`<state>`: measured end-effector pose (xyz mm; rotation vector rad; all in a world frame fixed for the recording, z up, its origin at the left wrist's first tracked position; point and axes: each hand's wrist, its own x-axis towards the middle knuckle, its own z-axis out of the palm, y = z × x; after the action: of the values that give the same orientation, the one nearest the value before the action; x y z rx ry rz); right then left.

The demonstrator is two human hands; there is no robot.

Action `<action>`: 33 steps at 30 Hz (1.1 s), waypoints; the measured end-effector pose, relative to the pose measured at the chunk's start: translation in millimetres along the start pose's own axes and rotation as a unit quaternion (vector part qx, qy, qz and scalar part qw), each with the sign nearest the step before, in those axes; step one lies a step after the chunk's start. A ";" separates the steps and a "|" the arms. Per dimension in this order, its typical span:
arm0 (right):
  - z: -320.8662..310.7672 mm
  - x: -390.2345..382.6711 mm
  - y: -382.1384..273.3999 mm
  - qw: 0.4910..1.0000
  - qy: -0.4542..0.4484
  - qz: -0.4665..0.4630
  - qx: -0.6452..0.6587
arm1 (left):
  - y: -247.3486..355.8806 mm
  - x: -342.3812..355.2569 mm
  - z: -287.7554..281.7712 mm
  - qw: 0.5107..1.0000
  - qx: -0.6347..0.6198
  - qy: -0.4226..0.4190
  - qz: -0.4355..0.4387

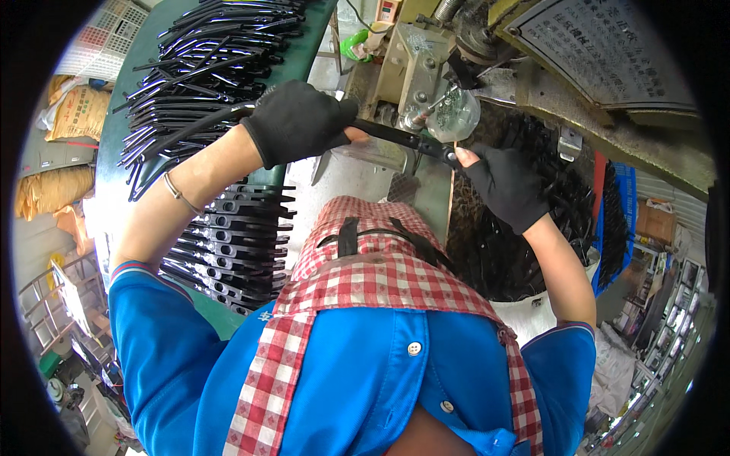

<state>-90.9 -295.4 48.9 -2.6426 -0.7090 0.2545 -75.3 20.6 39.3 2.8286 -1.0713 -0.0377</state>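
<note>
Gloved left hand [300, 125] closed round a black bar [397, 137]; gloved right hand [508, 188] pinches its right end. Black rods [209, 80] lie piled on green table [313, 49].

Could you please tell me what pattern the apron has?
The apron has red and white checks, in the head view.

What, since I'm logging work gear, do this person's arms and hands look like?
The left hand and right hand wear black gloves with thumb tips exposed. A slim metal bangle circles the left forearm. Short blue sleeves have striped edges.
</note>
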 end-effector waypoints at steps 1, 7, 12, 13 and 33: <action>-6.2 2.1 -6.4 0.998 0.018 -0.024 -0.063 | 1.3 -1.3 2.6 1.000 -0.007 0.018 0.002; -18.9 14.6 7.0 0.997 0.051 -0.022 0.055 | -3.4 17.7 6.7 0.996 -0.034 0.075 0.013; -15.4 30.8 28.9 0.991 0.088 -0.053 0.089 | -20.4 44.4 1.2 0.995 -0.074 0.066 0.032; -13.3 32.7 33.4 0.989 0.094 -0.064 0.091 | -25.2 47.9 2.5 0.992 -0.096 0.062 0.049; 37.8 51.3 97.3 0.991 0.011 0.125 -0.036 | -32.9 67.8 19.0 0.999 0.006 -0.047 0.022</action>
<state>-14.3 -334.2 -29.4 -2.7986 -0.3865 0.2726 -4.0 -1.8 17.7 2.8372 -1.1567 -0.1618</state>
